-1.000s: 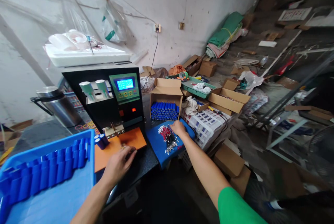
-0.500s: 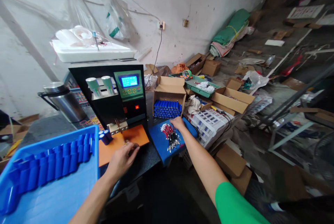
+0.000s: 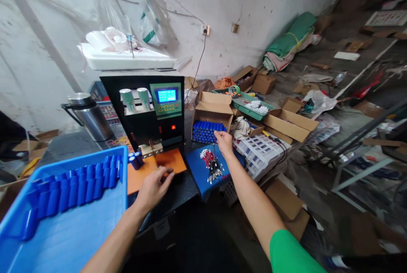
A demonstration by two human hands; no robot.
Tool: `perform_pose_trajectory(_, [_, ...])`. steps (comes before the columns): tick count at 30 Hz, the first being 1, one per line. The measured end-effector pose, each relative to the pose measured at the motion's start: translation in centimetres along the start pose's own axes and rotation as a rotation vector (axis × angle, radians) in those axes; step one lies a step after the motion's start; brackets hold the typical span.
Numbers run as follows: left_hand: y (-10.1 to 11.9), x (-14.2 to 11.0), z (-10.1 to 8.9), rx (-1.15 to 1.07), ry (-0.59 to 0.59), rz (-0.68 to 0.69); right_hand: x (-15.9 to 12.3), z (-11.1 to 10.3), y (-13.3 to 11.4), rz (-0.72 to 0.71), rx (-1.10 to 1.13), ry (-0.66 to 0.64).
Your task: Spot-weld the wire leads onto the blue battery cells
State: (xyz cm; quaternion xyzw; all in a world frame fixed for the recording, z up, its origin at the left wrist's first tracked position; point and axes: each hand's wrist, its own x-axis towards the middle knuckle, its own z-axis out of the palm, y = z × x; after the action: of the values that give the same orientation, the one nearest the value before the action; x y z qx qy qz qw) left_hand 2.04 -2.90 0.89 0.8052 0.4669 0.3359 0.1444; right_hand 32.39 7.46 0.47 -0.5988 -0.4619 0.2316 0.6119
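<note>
My left hand (image 3: 154,186) rests at the front edge of an orange pad (image 3: 155,167) under a black spot-welding machine (image 3: 149,110), fingers curled around a small piece I cannot make out. A pair of blue cells (image 3: 135,160) stands on the pad by the machine's electrodes. My right hand (image 3: 224,142) is stretched out, fingers pinched, just in front of a cardboard box of blue cells (image 3: 206,131). It hovers over the far edge of a blue tray (image 3: 199,171) holding a bunch of red and black wires (image 3: 212,165).
A large blue bin (image 3: 79,222) with rows of blue cells sits at my near left. A steel kettle (image 3: 89,116) stands behind it. White plastic racks (image 3: 257,148), open cartons (image 3: 286,122) and a green tray (image 3: 251,107) crowd the right side; clutter covers the floor beyond.
My right hand has lifted off the wire bunch and moved forward toward the box of blue cells. The left hand stays at the orange pad. The view has shifted slightly left.
</note>
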Motion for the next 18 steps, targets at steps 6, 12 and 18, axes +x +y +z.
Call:
perform_pose_trajectory(6, [-0.3, -0.2, 0.1, -0.025, 0.007, -0.020, -1.6, 0.7, -1.9, 0.218, 0.432, -0.130])
perform_pose_trajectory(12, [0.0, -0.2, 0.3, -0.040, 0.014, -0.017, -3.6, 2.2, -4.4, 0.277, 0.707, -0.339])
perform_pose_trajectory(18, [0.3, -0.5, 0.2, -0.062, 0.060, -0.048, -6.5, 4.9, -5.7, 0.245, 0.670, -0.329])
